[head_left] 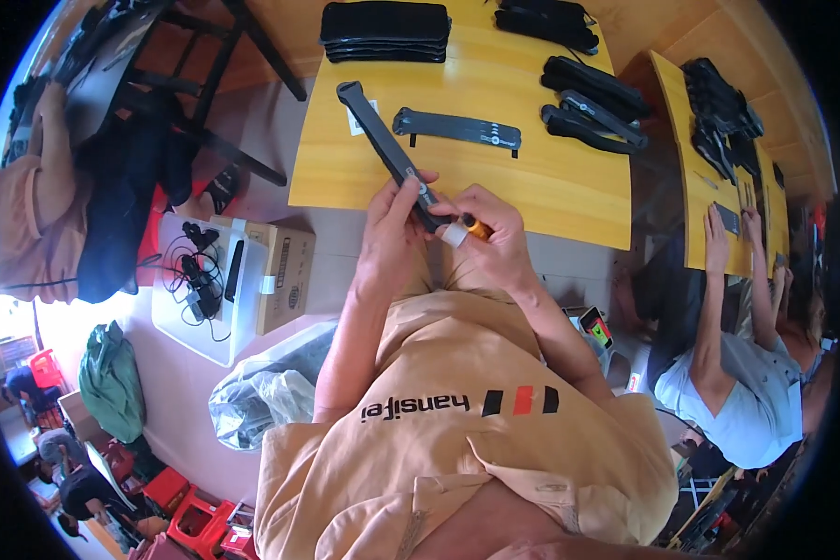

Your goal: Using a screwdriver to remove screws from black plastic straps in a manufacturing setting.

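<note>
My left hand [401,207] is closed around a long dark grey flat band [380,138] with pale print. It slants from the far left down to my fingers over the near edge of the table. In my closed right hand [497,229] is a small orange-and-black tool [477,227], its kind mostly hidden by my fingers. A small whitish piece [454,234] shows by the band's near end, next to my right fingertips. Beyond my hands, a similar dark grey band [457,128] lies flat on the yellow table [569,201].
A stack of black flat pieces [385,33] sits at the far left of the table. More black bundles [593,107] lie at its right. On my left, a white bin [191,327] holds black cables beside a cardboard box [289,280]. Other people sit on both sides.
</note>
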A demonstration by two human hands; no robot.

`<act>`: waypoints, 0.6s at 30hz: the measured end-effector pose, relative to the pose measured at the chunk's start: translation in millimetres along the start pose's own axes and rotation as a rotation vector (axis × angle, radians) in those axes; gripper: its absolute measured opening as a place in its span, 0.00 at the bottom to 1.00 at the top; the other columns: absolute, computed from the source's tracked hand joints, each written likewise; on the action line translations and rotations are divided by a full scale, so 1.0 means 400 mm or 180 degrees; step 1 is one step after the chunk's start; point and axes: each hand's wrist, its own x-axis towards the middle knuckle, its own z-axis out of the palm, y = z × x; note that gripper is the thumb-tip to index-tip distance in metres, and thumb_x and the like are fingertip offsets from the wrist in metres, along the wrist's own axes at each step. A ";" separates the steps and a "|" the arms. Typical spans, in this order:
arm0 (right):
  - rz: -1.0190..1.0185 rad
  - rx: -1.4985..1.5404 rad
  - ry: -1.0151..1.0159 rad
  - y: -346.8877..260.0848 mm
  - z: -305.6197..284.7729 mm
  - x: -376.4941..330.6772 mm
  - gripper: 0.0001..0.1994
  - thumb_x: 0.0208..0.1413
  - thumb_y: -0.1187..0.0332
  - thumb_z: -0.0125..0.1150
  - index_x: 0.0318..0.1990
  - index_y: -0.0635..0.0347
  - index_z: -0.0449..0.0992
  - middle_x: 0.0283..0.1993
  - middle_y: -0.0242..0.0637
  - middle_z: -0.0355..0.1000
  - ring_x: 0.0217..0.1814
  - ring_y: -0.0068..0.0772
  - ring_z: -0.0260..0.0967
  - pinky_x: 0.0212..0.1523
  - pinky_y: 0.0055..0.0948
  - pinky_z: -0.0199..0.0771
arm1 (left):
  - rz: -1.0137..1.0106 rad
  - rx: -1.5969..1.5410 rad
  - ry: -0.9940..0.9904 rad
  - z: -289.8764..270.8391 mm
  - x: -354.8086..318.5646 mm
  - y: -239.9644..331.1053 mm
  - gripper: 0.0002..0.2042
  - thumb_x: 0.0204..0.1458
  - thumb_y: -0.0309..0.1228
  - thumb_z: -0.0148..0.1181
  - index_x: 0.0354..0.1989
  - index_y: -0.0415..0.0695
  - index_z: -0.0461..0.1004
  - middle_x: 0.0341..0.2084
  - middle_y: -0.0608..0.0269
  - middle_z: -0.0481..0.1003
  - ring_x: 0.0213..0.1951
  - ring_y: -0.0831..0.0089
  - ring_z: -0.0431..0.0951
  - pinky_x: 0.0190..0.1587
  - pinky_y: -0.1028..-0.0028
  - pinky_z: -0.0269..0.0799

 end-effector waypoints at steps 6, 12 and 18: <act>0.0492 0.1094 0.0058 -0.030 -0.015 0.015 0.11 0.49 0.73 0.57 0.41 0.66 0.74 0.25 0.26 0.59 0.26 0.16 0.57 0.27 0.16 0.59 | -0.0057 -0.0138 -0.0318 0.005 -0.014 0.017 0.13 0.57 0.29 0.45 0.44 0.31 0.64 0.34 0.49 0.73 0.36 0.70 0.76 0.40 0.75 0.74; 0.0646 0.0714 -0.0037 -0.054 -0.052 -0.001 0.18 0.54 0.75 0.45 0.54 0.64 0.64 0.27 0.30 0.62 0.24 0.18 0.59 0.26 0.15 0.60 | -0.0046 -0.0305 -0.0142 -0.002 -0.027 0.042 0.12 0.56 0.29 0.47 0.42 0.32 0.66 0.34 0.48 0.74 0.34 0.68 0.77 0.38 0.75 0.76; 0.0003 -0.0738 -0.0402 -0.087 -0.054 -0.021 0.22 0.48 0.83 0.45 0.53 0.62 0.65 0.32 0.41 0.69 0.27 0.28 0.67 0.30 0.25 0.69 | 0.0093 -0.0372 -0.0093 -0.001 -0.038 0.053 0.11 0.56 0.29 0.47 0.42 0.33 0.66 0.32 0.48 0.74 0.33 0.67 0.78 0.35 0.77 0.77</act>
